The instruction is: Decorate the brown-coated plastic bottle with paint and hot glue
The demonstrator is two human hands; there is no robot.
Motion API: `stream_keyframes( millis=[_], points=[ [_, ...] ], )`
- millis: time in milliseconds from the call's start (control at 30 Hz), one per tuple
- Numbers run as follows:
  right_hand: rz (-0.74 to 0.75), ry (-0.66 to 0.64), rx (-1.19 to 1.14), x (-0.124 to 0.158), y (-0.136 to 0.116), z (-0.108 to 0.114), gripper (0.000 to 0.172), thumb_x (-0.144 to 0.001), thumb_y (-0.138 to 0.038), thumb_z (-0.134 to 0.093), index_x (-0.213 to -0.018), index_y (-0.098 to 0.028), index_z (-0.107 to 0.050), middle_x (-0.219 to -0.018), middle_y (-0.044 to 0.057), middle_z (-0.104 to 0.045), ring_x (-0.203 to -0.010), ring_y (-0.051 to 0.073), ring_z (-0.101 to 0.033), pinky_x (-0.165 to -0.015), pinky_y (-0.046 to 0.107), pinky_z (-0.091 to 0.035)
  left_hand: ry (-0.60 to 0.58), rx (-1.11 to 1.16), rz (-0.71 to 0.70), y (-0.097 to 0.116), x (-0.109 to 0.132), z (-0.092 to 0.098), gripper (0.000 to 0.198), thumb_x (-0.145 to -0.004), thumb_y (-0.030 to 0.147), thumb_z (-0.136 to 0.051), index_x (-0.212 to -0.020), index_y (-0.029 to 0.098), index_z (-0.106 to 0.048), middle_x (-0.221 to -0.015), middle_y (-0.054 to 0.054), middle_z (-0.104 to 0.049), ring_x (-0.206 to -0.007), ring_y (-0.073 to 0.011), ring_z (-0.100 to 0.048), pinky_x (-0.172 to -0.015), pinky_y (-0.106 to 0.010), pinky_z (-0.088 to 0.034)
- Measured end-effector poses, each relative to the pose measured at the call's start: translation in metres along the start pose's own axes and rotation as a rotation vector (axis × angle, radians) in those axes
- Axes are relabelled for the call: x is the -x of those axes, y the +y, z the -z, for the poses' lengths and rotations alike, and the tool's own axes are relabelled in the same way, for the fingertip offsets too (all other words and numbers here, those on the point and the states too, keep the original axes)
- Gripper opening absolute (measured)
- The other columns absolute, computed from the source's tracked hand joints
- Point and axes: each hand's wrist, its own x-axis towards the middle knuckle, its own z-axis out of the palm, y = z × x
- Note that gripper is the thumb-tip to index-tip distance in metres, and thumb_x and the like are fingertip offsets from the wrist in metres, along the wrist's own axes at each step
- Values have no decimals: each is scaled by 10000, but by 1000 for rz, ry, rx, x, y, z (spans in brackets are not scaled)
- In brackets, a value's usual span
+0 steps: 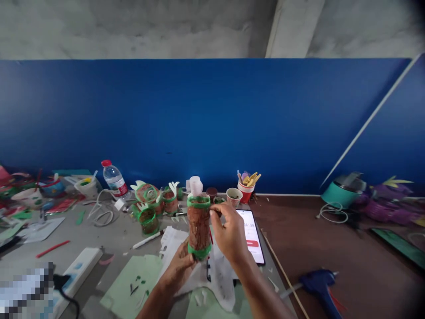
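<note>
1. The left hand (181,265) has its fingers closed around the lower end of a brown cylinder (199,228) with green rims, which rises roughly upright above them.
2. The right hand (229,230) has thumb and forefinger drawn close together at the cylinder's upper right edge; whether they pinch anything small, I cannot tell.
3. Right of the right fingers, a lit phone (254,232) lies on the table (108,239); left of the left fingers lies a pale green sheet (122,277).

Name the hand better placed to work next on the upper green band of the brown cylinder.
Probably the right hand: its fingers are close to the upper green band, while the left hand holds the brown cylinder low, near its base.
</note>
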Motion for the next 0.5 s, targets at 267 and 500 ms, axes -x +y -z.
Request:
stream_keyframes(
  millis=[267,500],
  points=[
    [-18,-6,15,0,-6,1,185,-873,-160,-476,-802,-186,-645,-778,64,-653,-754,198,-606,-703,306,-457,97,-118,-95,-6,-5,5,648,-576,343,-875,-1177,223,-667,-1253,-116,-669,-1235,-357,-534,-1044,-435,-402],
    [-119,-24,-9,0,-4,-1,188,-844,-148,-484,-826,-183,-669,-813,73,-682,-779,208,-632,-708,299,-475,281,-308,-206,-12,-6,14,640,-574,235,-868,-1177,211,-652,-1236,-108,-679,-1208,-365,-556,-989,-408,-450]
  ],
)
